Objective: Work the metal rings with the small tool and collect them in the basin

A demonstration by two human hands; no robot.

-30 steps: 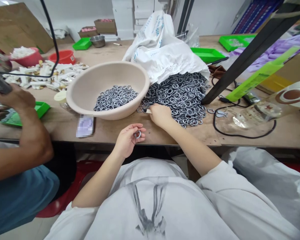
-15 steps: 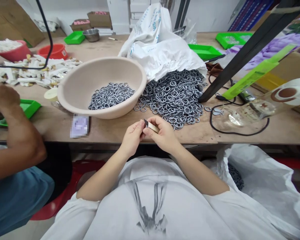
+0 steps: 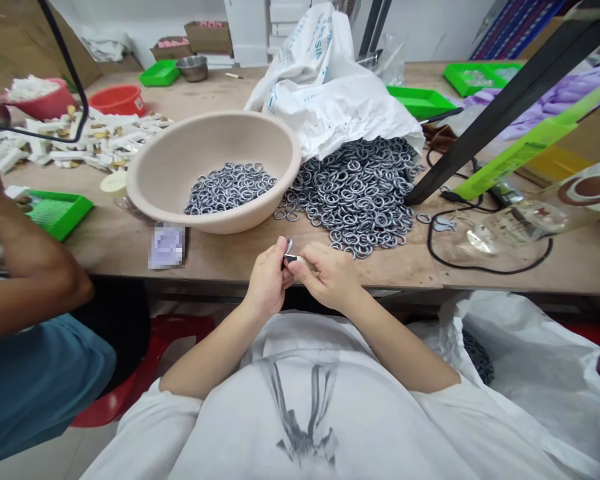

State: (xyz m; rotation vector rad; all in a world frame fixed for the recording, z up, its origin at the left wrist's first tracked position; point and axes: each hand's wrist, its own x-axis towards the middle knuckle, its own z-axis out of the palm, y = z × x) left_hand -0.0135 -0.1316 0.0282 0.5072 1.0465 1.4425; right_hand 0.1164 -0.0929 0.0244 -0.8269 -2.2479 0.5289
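In front of my body, at the table's near edge, both hands meet. My left hand [image 3: 266, 279] pinches a grey ring [image 3: 289, 245] between thumb and fingers, and only a bit of it shows. Closed around a small knife [image 3: 291, 258], my right hand [image 3: 333, 275] hides most of the pale handle. The dark blade lies at the left fingertips, against or very close to the ring. Beyond the hands, a beige basin [image 3: 153, 173] holds many grey rings. A large heap of similar rings [image 3: 360, 193] spills from a white sack [image 3: 340, 110].
A dark slanted post [image 3: 480, 113] rises right of the heap. Near it lie a black cable [image 3: 490, 268] and a clear plastic jar [image 3: 510, 223]. A co-worker's arm [image 3: 35, 253] is at left, beside a green tray [image 3: 73, 213]. An open white bag [image 3: 525, 353] stands low at right.
The knife has turned to lie flatter, its blade now at the left fingertips. A grey ring now shows in my left hand. The whole view has shifted slightly.
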